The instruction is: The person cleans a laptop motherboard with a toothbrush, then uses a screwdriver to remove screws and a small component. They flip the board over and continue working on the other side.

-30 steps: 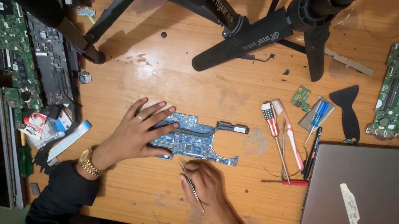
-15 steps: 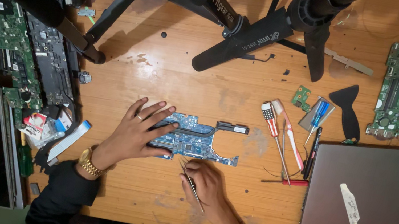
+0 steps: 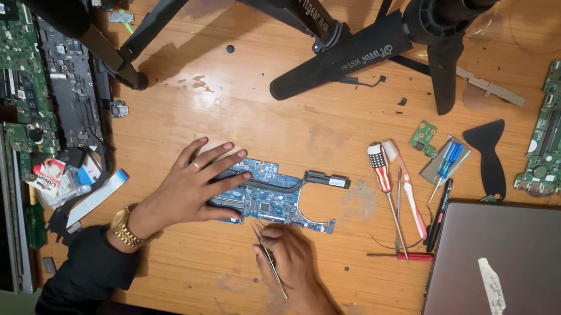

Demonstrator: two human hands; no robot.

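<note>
The right hand (image 3: pixel 290 258) has its grip pinched around thin tweezers (image 3: pixel 270 258), tips angled up toward the near edge of the blue board (image 3: pixel 274 196), where they seem to be just meeting it. The left hand (image 3: pixel 194 182) is released and grasping nothing: it lies flat, fingers spread, pressing the board's left end down on the worktop (image 3: pixel 245 98). The board sits about midway along the worktop, nearer the front edge than the back. I would judge this to be fine picking at a small part on the board's near edge, and the next move asks for a steady lift with the board kept pinned. Both forearms come in from the front edge, sleeves dark, the right wrist bent inward. Screwdrivers (image 3: pixel 390 180) lie toward the right, beside a closed laptop (image 3: pixel 501 293) at the front right corner.
</note>
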